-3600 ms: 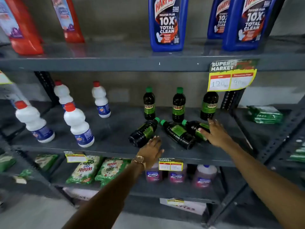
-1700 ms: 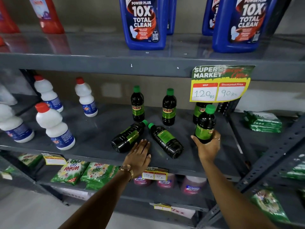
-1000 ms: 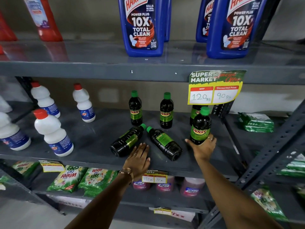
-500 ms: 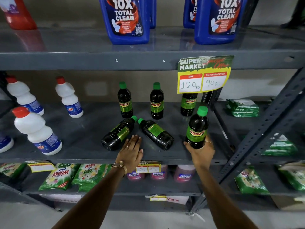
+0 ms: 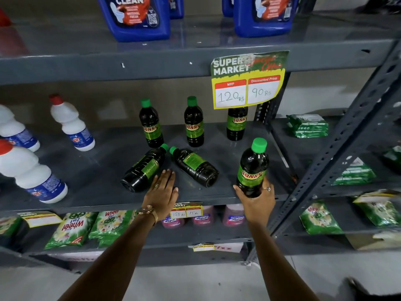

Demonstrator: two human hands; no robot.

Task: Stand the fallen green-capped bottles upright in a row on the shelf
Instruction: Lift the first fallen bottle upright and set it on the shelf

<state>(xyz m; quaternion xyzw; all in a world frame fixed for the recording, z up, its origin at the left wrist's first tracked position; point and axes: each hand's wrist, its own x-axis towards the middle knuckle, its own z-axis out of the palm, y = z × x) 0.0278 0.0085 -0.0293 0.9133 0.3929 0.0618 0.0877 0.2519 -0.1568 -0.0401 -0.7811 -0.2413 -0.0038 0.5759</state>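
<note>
On the shelf [image 5: 86, 177], three bottles stand in a row at the back [image 5: 194, 122]. In front of them two bottles lie on their sides [image 5: 144, 168], necks close together, bases spread apart toward the front edge. The left hand [image 5: 161, 195] rests flat between those bases. To the right, the right hand [image 5: 256, 203] holds another bottle [image 5: 251, 168] upright near the front edge.

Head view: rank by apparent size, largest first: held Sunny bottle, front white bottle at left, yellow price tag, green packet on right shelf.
1. front white bottle
2. yellow price tag; close to it
3. held Sunny bottle, in the right hand
4. green packet

Nearness inflates the first and third.
</note>
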